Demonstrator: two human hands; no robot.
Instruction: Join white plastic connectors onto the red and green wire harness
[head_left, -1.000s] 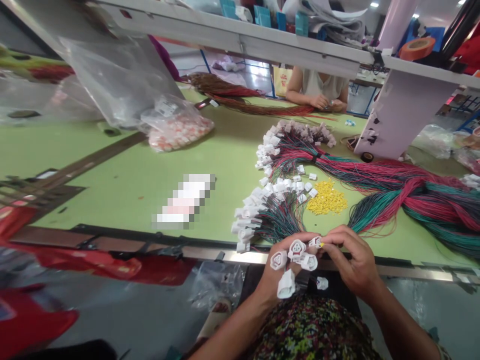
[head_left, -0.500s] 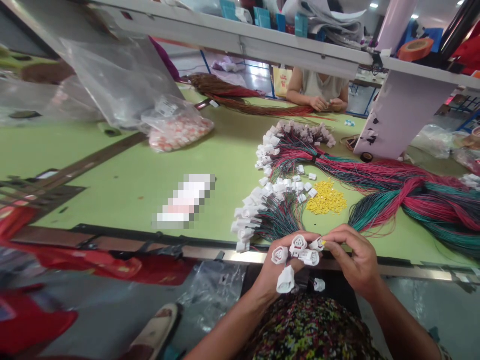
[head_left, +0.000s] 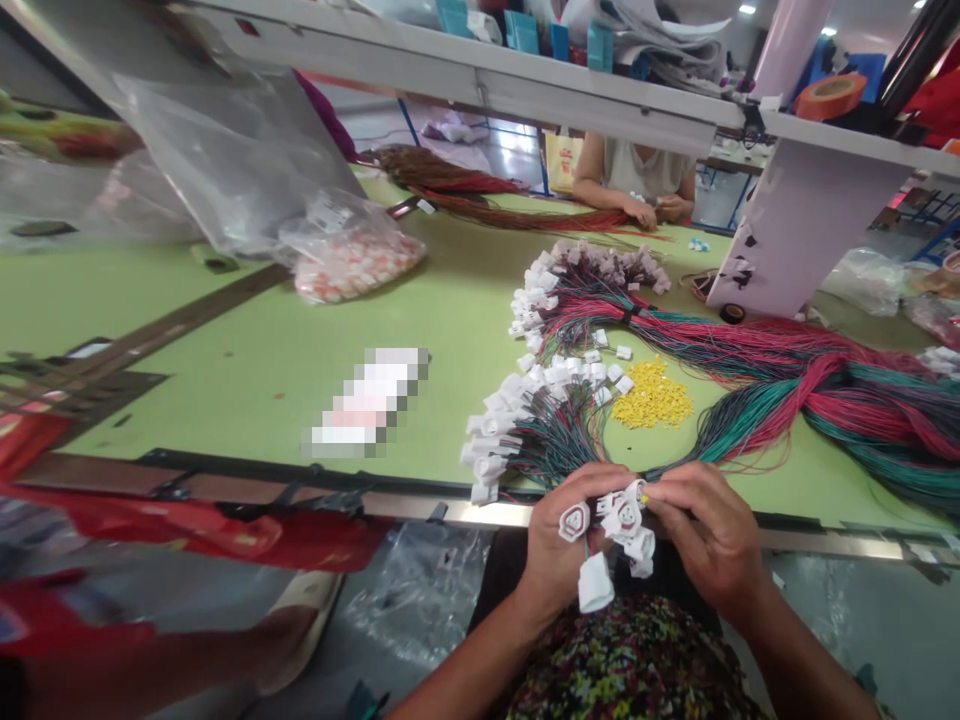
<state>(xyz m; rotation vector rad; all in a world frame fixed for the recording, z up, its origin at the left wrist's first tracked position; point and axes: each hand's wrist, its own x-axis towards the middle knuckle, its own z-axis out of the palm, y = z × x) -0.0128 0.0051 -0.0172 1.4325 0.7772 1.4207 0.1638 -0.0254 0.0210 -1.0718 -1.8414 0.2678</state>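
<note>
My left hand [head_left: 551, 545] is closed around a bunch of wired white connectors [head_left: 621, 516], whose open ends fan out toward me. One connector [head_left: 596, 584] hangs lower than the others. My right hand [head_left: 716, 535] pinches a small yellow clip [head_left: 646, 498] against the mouth of the rightmost upper connector; the fingers hide most of it. Beyond my hands lies a heap of the same small yellow pieces [head_left: 651, 395]. Left of that heap, more white connectors [head_left: 491, 440] lie in a row on the ends of dark and green wires.
Long bundles of red, green and black wires [head_left: 757, 345] stretch right across the green table [head_left: 247, 370]. A clear bag of orange and white parts [head_left: 356, 265] lies back left. Across the table, a co-worker's hands [head_left: 652, 210] handle small parts. A shelf [head_left: 480, 85] spans overhead.
The connectors in my left hand have turned and bunched closer together, the lowest shifting right and down. My right hand stays at the connector mouth. At lower left, a sandalled foot has moved.
</note>
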